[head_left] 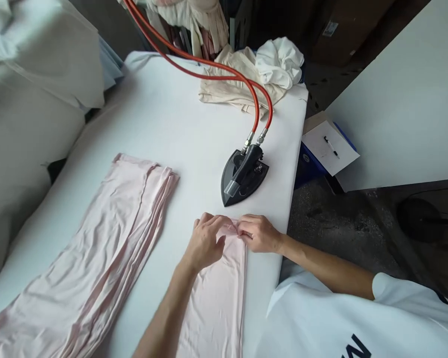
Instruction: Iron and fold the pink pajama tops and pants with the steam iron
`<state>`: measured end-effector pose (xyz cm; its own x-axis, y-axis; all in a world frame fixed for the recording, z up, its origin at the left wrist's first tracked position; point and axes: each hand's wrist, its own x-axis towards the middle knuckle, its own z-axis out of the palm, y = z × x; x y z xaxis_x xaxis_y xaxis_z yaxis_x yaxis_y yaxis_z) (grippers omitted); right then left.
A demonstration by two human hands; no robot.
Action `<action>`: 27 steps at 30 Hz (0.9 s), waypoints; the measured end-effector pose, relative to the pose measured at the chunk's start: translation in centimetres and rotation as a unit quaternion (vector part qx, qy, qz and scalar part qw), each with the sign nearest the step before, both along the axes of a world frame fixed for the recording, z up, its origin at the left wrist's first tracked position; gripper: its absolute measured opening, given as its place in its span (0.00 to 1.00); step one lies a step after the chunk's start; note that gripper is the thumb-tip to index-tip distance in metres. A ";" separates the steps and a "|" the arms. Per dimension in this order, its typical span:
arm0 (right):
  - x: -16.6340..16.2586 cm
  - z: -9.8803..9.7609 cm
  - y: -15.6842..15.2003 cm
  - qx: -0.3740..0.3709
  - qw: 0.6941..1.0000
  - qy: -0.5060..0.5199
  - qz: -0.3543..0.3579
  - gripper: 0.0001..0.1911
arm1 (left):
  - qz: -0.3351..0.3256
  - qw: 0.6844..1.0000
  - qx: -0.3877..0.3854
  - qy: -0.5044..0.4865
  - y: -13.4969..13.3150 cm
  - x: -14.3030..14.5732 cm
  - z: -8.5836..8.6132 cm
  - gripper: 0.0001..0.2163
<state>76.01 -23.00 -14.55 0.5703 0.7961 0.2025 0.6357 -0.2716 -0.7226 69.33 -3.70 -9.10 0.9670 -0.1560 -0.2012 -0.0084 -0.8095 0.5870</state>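
Note:
A pale pink garment piece (220, 303) lies lengthwise on the white padded table, its far end under both hands. My right hand (259, 233) pinches the fabric at that end, near the right corner. Beside it, my left hand (207, 241) arches over the same edge, fingers curved and touching the cloth, thumb held apart. Just beyond my hands rests a black iron (244, 174), its pointed tip towards me. A larger stack of pink garments (112, 238), folded lengthwise and wrinkled, lies to the left.
Two orange hoses (205, 62) run from the iron to the upper left. Cream cloth (227, 89) and a white bundle (280, 62) lie at the table's far corner. Right of the table edge are a blue bin (306, 164), a sheet with a pen (331, 147) and a white panel (406, 109).

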 end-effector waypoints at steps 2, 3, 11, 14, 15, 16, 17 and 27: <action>0.3 1.2 -0.8 0.029 0.996 0.074 0.049 0.06 | -0.089 0.993 0.020 0.070 0.5 0.7 0.9 0.20; 0.5 1.7 -1.1 0.024 0.991 0.111 0.068 0.05 | -0.124 0.987 0.037 0.099 0.9 1.2 1.4 0.19; 2.0 1.6 -0.5 -0.123 0.992 -0.009 -0.006 0.11 | -0.074 0.969 0.215 0.093 4.3 3.8 2.2 0.11; 3.5 4.3 -0.5 -0.091 0.993 -0.066 0.031 0.12 | 0.131 0.974 0.182 0.011 1.2 0.0 0.3 0.18; 4.8 5.7 -0.5 -0.073 0.992 -0.095 0.045 0.12 | 0.203 0.964 0.168 -0.029 -0.7 -1.9 -0.5 0.19; 6.4 7.1 -0.3 -0.065 0.989 -0.122 0.059 0.12 | 0.258 0.951 0.158 -0.058 -2.8 -3.8 -1.3 0.21; 8.4 8.4 0.1 -0.073 0.984 -0.141 0.081 0.13 | 0.260 0.954 0.139 -0.058 -5.2 -5.5 -2.1 0.24; 15.2 12.1 8.3 -0.433 0.850 -0.240 0.182 0.24 | 0.178 0.981 -0.074 0.021 -12.2 -9.5 -3.3 0.43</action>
